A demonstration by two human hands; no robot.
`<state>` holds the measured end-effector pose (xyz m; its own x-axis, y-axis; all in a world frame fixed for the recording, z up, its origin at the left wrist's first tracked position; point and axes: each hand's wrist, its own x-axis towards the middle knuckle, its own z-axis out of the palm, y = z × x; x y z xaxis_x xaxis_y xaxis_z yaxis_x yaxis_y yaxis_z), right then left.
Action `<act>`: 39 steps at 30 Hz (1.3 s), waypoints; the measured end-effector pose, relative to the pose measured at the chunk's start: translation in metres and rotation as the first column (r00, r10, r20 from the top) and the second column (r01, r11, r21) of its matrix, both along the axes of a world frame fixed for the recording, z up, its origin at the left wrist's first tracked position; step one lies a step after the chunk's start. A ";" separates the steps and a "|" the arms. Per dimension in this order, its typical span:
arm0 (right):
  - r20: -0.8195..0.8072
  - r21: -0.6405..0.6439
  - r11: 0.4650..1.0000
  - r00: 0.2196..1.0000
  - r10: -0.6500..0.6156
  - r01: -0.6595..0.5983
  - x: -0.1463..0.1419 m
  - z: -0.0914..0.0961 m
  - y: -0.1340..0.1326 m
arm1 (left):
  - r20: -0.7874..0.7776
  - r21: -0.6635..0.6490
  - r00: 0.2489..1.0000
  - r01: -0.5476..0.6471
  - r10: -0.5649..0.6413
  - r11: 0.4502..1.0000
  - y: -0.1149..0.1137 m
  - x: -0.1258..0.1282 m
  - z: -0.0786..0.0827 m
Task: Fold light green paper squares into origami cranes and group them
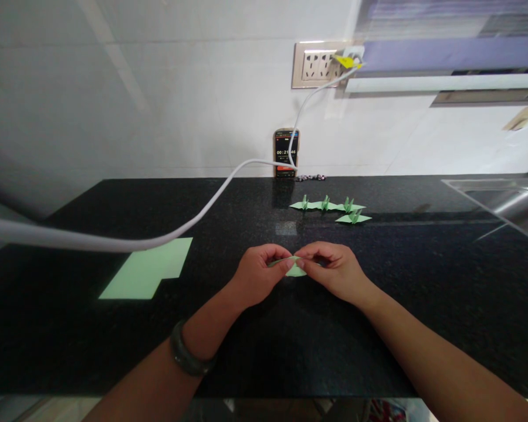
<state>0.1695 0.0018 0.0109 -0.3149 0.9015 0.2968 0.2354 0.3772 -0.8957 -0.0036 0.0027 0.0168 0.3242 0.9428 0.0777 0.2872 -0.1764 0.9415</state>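
Both hands meet over the middle of a black stone counter (378,305). My left hand (259,274) and my right hand (332,271) each pinch one end of a small folded piece of light green paper (295,271), fingers curled around it just above the counter. A dark band circles my left wrist. Behind the hands, several finished green paper cranes (330,208) stand in a loose row. To the left lie flat sheets of light green paper (152,269), overlapping.
A phone (285,153) showing a timer leans against the white wall, with a white cable (202,214) running from a wall socket (319,64) and sweeping left across the counter. A steel sink (506,202) sits at the far right. Small dark beads lie beside the phone.
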 end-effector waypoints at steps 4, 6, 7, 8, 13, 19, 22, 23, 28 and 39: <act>0.014 0.064 0.998 1.000 -0.010 0.009 0.000 0.002 0.000 | 0.048 -0.047 0.999 0.006 -0.004 0.999 -0.001 0.001 0.001; 0.019 0.082 0.997 1.000 0.000 -0.001 0.001 0.003 0.001 | 0.109 -0.111 0.994 0.027 -0.015 0.993 -0.001 0.002 0.002; 0.018 0.082 0.997 1.000 0.005 -0.006 0.001 0.002 0.001 | 0.152 -0.155 0.988 0.045 -0.021 0.987 -0.001 0.002 0.001; 0.017 0.079 0.997 1.000 0.006 -0.008 0.001 0.002 0.001 | 0.200 -0.203 0.980 0.066 -0.025 0.977 0.000 0.003 0.001; -0.003 0.043 0.999 1.000 0.009 -0.009 0.002 -0.002 0.001 | 0.377 -0.387 0.926 0.162 -0.005 0.908 0.001 0.003 -0.001; -0.018 0.025 0.999 0.999 0.035 -0.034 0.003 -0.001 0.000 | 0.436 -0.442 0.899 0.194 0.021 0.876 0.001 0.002 -0.002; -0.014 0.031 0.999 0.999 0.042 -0.042 0.003 0.000 -0.001 | 0.459 -0.478 0.888 0.216 0.033 0.851 0.000 0.001 0.000; -0.014 0.039 0.998 0.999 0.044 -0.043 0.003 0.000 -0.001 | 0.465 -0.490 0.885 0.223 0.036 0.843 0.000 0.001 0.001; 0.011 0.105 0.991 0.997 0.083 -0.084 0.004 0.003 -0.001 | 0.446 -0.493 0.894 0.217 0.031 0.843 0.001 0.001 0.000; 0.129 -0.030 0.999 0.991 0.043 -0.040 0.002 -0.001 0.002 | 0.210 -0.223 0.977 0.020 0.029 0.975 0.001 0.002 0.003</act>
<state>0.1714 0.0041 0.0095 -0.3861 0.8942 0.2265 0.3345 0.3645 -0.8691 -0.0019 0.0041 0.0195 0.3189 0.9453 -0.0686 0.0785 0.0458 0.9959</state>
